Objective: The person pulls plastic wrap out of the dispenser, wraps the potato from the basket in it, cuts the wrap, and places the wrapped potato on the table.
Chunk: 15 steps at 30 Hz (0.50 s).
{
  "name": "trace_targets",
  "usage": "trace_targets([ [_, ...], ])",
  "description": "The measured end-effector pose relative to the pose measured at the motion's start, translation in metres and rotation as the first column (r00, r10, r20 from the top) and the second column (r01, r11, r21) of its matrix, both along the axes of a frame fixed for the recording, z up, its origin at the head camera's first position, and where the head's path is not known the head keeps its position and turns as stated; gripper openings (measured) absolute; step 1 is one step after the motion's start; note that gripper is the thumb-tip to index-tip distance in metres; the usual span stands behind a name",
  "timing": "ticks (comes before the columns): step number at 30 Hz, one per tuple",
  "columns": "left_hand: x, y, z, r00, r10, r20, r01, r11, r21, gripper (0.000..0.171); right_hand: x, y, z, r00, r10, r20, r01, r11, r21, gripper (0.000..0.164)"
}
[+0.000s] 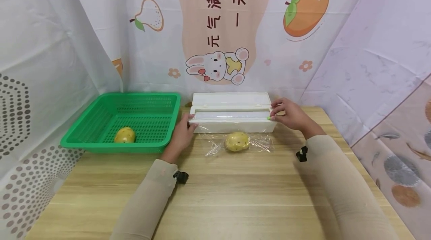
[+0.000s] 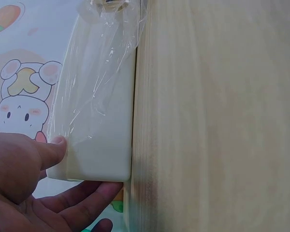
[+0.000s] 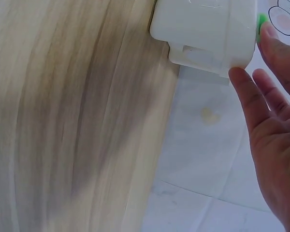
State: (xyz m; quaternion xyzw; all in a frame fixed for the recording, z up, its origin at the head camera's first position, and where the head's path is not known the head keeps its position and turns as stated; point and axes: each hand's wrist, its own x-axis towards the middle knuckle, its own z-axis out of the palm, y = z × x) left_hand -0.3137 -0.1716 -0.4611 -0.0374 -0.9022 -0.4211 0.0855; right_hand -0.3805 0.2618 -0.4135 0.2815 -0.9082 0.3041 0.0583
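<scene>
- White rectangular plastic film dispenser (image 1: 235, 126), lid raised: centre of frame, on the wood-grain worktop (image 1: 222, 199).
- Yellow oval potato (image 1: 237, 141), clear plastic film (image 1: 263, 142) about it: just below the dispenser.
- Left hand (image 1: 182, 134): grips left end. Right hand (image 1: 293, 115): thumb against small green slider (image 1: 268, 118), fingertips bracing right end.
- Advised: hold both ends firmly; keep film taut.
- White printed backdrop (image 1: 148, 60), upper frame: "元气满满", "一天"; no brand legible.

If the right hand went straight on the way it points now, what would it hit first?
Most likely the box: the right hand points at its right end and seems to touch it, thumb at the green slider. Exact depth there is hard to judge.
</scene>
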Motion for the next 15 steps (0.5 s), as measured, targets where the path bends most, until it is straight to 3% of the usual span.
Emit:
trace_targets([
  [9,0.001,0.002,0.002,1.0,0.019,0.012,-0.019,1.0,-0.006,0.04,-0.001,0.008,-0.006,1.0,-0.003,-0.017,0.003,1.0,-0.028,0.007],
  [12,0.001,0.002,0.002,1.0,0.019,0.011,-0.019,1.0,-0.004,0.041,0.0,0.011,-0.008,0.995,0.001,0.1,0.01,0.994,-0.109,0.008],
  [15,0.001,0.002,0.002,1.0,0.015,0.013,-0.015,1.0,-0.004,0.041,0.003,0.015,-0.009,0.969,0.015,0.248,0.039,0.977,-0.211,0.014],
])
